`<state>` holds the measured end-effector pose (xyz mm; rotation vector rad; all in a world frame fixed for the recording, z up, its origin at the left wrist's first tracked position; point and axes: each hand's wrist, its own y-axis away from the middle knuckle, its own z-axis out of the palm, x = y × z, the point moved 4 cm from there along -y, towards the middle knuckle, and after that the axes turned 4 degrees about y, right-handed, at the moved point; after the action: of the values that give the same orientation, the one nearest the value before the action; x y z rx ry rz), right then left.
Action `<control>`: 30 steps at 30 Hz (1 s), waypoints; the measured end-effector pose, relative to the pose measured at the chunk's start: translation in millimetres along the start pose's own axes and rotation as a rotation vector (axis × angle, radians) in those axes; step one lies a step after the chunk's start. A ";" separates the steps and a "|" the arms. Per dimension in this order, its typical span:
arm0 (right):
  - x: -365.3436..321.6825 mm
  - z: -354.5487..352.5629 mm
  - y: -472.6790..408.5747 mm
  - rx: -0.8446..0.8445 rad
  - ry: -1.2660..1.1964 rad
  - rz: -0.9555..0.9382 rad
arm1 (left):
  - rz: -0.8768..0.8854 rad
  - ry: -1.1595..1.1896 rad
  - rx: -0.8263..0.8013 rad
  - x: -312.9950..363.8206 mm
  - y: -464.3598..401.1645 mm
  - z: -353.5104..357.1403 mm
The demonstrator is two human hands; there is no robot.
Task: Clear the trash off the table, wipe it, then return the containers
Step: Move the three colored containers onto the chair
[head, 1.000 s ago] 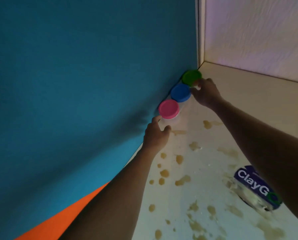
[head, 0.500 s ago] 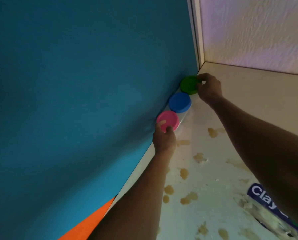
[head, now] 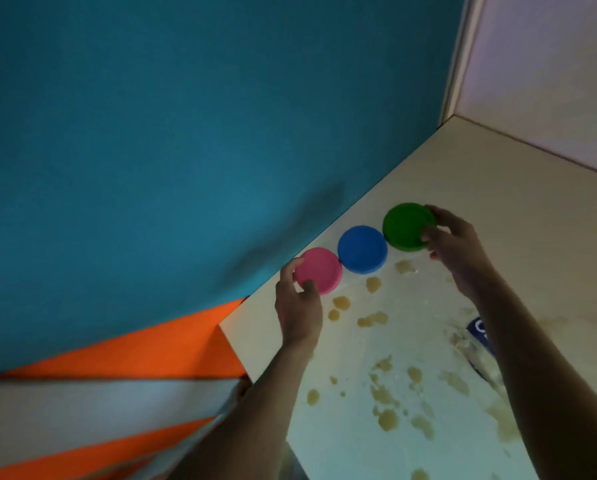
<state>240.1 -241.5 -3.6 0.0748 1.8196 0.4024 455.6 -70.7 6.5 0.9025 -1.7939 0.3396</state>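
Your left hand (head: 298,308) pinches the pink tub (head: 319,270) with curled fingers; your right hand (head: 454,245) pinches the green tub (head: 406,226). The blue tub (head: 362,249) sits between them on the stained table (head: 411,348), near the blue wall (head: 151,133).

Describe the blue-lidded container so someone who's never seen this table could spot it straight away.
Start at the big teal wall along the stained table. Three round-lidded containers sit in a row beside it. The blue-lidded container is the middle one, between the pink-lidded container gripped by the left hand and the green-lidded container gripped by the right hand; no hand touches it.
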 end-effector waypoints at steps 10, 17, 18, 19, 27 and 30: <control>-1.9 116.6 177.0 -0.360 0.159 0.034 | -0.054 -0.016 0.372 -110.3 95.6 -188.2; 17.6 245.3 282.7 -0.641 0.373 0.020 | -0.173 0.050 0.582 -220.2 176.9 -326.8; 22.6 265.6 295.8 -0.671 0.401 0.036 | -0.217 0.054 0.619 -237.6 187.8 -343.0; 28.7 285.3 308.3 -0.702 0.423 0.052 | -0.260 0.072 0.655 -251.2 198.3 -357.1; 99.7 469.2 420.2 -0.955 0.766 0.072 | -0.650 0.187 0.809 -366.3 278.6 -479.4; 145.1 522.6 447.3 -1.028 0.902 -0.004 | -0.734 0.213 0.858 -408.0 297.7 -517.5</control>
<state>622.3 337.2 -119.0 -0.9516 2.2210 1.4897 661.8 615.3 -92.1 1.9515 -0.9753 0.7025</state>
